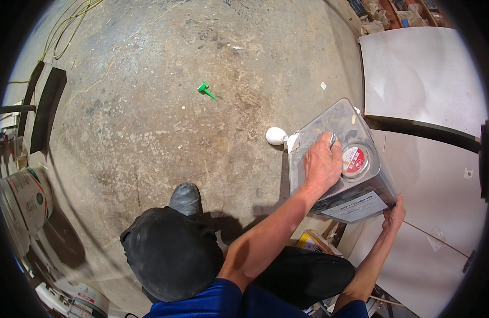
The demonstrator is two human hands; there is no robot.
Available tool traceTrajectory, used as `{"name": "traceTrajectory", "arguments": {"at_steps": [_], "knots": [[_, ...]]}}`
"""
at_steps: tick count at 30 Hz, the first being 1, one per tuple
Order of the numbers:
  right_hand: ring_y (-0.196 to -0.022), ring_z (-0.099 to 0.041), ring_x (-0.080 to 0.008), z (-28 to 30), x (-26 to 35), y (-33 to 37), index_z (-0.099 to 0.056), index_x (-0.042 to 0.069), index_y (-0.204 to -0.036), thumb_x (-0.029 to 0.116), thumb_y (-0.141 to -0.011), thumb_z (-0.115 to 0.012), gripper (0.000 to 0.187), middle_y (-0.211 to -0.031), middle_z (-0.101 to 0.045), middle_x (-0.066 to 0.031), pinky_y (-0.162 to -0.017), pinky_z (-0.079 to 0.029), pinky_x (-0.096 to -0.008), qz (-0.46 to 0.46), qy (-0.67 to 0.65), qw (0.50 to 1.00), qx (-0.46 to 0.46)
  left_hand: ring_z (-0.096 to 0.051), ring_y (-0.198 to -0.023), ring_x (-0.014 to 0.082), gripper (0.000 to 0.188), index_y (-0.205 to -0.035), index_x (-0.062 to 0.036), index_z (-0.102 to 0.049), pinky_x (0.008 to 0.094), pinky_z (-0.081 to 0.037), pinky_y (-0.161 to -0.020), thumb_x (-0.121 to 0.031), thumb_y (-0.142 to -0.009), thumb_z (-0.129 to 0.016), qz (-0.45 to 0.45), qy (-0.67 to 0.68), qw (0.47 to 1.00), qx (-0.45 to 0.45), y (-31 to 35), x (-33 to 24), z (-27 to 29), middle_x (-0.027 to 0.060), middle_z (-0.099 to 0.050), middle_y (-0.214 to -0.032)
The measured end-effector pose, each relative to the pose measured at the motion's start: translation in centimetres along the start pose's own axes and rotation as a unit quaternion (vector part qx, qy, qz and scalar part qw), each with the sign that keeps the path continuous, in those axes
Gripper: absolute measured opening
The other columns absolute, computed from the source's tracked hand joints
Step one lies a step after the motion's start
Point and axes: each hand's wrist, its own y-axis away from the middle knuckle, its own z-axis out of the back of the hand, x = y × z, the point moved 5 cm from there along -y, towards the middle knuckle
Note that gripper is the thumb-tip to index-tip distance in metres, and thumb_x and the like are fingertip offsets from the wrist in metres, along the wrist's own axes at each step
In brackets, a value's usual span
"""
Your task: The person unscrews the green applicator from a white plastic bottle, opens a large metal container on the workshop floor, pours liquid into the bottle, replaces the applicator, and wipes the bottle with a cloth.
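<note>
A large square metal can (329, 119) is tilted between my hands, with a round red-and-white disc (354, 160) on its top and a pale label on its side. My left hand (324, 163) is closed round the metal handle on the can's top. At the can's lower right corner, my right hand (395, 213) grips the bottom edge; some of its fingers are hidden. White material coats the can's left corner. Beside that corner is a smooth white rounded object (276, 136), whose kind I cannot make out. A green nozzle cap (204, 90) lies on the concrete floor.
Pale panels (424, 74) flank the can on the right. Buckets (27, 204) stand along the left side, below a dark-edged piece (49, 108). A yellow cord (61, 32) lies at the far left. My grey shoe (186, 199) rests on the floor.
</note>
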Motion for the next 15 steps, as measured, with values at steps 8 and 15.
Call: {"name": "traceTrajectory", "arguments": {"at_steps": [8,15], "knots": [[-0.064,-0.052,-0.0105,-0.06,0.26,-0.07,-0.066,0.009,-0.095,0.045,-0.098,-0.068,0.036,-0.08,-0.059,-0.0002,-0.053,-0.039,-0.027,0.0,0.007,1.0,-0.01,-0.067,-0.083,0.0423,0.019,-0.103,-0.0009,-0.059,0.0497,-0.05,-0.078,-0.019,-0.098,-0.058,-0.002,0.008,1.0,-0.006,-0.13,-0.02,0.21,0.0245,-0.067,-0.086],[-0.066,-0.052,-0.0097,-0.02,0.36,-0.15,-0.067,0.009,-0.098,0.045,-0.098,-0.067,0.036,-0.081,-0.06,0.0007,-0.054,-0.039,-0.0261,0.001,0.008,1.0,-0.003,-0.066,-0.091,0.0481,0.018,-0.103,-0.0013,-0.058,0.054,-0.05,-0.082,-0.018,-0.097,-0.057,0.01,0.01,1.0,0.001,-0.16,-0.17,0.48,0.0264,-0.067,-0.089]]}}
